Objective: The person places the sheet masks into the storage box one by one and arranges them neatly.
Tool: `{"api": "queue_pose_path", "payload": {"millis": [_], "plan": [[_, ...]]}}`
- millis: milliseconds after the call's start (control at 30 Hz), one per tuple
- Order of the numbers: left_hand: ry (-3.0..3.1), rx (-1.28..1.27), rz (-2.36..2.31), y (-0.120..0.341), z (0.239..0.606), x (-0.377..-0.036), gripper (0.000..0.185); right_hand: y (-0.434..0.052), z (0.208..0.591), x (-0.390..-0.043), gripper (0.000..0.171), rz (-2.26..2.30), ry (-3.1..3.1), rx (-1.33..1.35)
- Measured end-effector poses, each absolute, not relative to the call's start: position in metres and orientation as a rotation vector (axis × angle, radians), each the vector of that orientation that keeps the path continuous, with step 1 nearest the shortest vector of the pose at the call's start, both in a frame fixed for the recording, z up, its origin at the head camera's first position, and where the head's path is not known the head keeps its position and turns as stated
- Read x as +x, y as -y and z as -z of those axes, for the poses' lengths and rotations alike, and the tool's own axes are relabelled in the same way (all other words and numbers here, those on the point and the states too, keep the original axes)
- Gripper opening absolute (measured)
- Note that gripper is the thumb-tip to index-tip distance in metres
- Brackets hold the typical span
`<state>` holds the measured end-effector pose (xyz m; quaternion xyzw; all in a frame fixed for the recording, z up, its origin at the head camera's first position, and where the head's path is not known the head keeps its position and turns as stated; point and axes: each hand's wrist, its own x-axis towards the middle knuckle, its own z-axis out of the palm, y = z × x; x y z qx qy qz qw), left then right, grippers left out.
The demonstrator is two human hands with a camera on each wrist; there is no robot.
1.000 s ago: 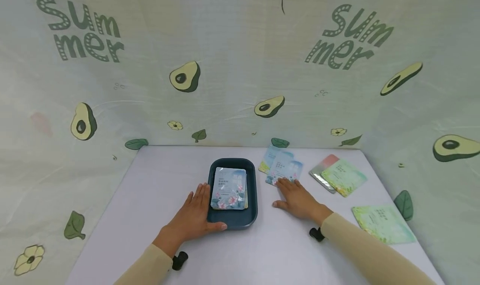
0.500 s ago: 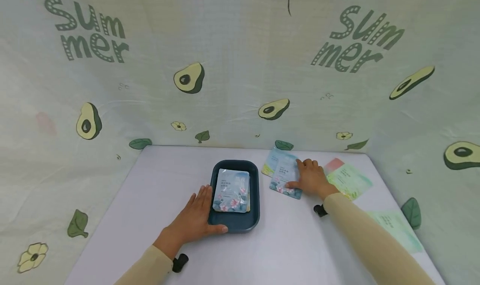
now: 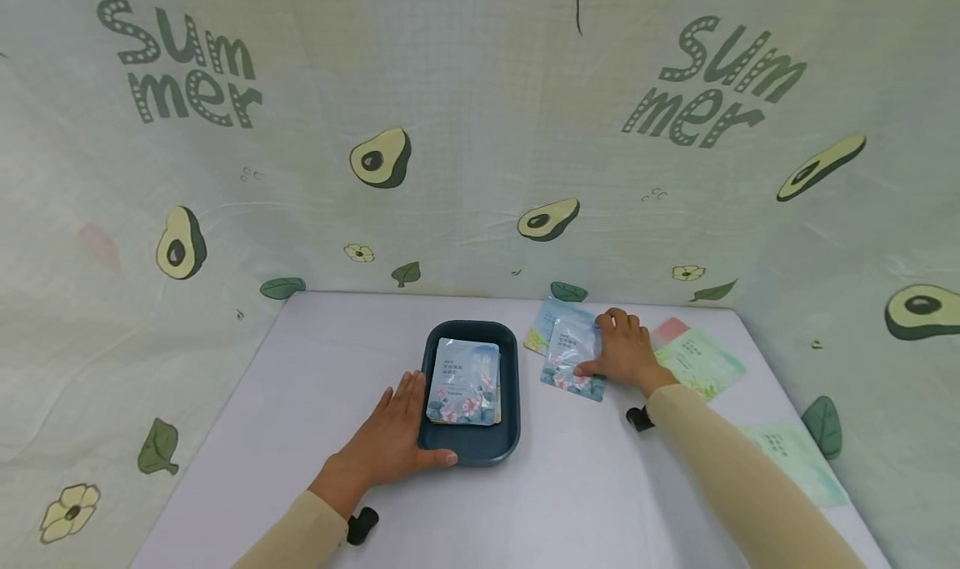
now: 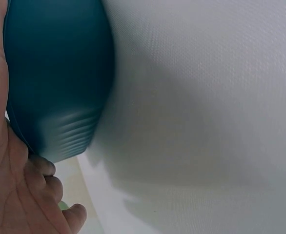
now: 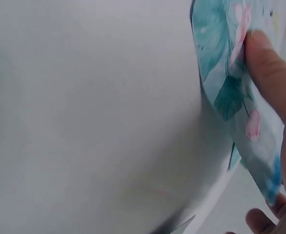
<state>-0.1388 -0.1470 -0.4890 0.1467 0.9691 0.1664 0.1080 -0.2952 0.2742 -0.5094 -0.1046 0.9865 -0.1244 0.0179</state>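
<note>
We see the right hand (image 3: 626, 352) pinching the right edge of the blue floral sachet (image 3: 572, 359), whose long axis runs near-to-far, right of the dark tray (image 3: 512, 386) that the flat, spread left hand (image 3: 390, 436) touches.

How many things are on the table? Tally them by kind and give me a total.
Tray: 1
Stacked packets in the tray: at least 2; the stack's depth is hidden
Loose packets: 5 (loose lotus packet, pale packet under it, pink packet, green packet, far-right green packet)
Total: at least 8
</note>
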Motion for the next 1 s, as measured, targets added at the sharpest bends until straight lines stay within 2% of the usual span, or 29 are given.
{"api": "queue_pose_path", "payload": {"millis": [533, 733, 867, 1000], "plan": [[-2.849, 0.445, -0.522, 0.148, 0.492, -0.14, 0.135, -0.253, 0.505, -0.256, 0.08, 0.336, -3.427, -0.594], [-2.847, 0.449, -0.524, 0.148, 0.492, -0.139, 0.134, -0.246, 0.506, -0.243, 0.067, 0.488, -3.445, -0.621], [-2.841, 0.444, -0.518, 0.147, 0.491, -0.139, 0.134, -0.244, 0.507, -0.237, 0.064, 0.618, -3.395, -0.667], [-2.84, 0.435, -0.51, 0.147, 0.49, -0.139, 0.134, -0.244, 0.502, -0.237, 0.067, 0.725, -3.327, -0.714]]}}
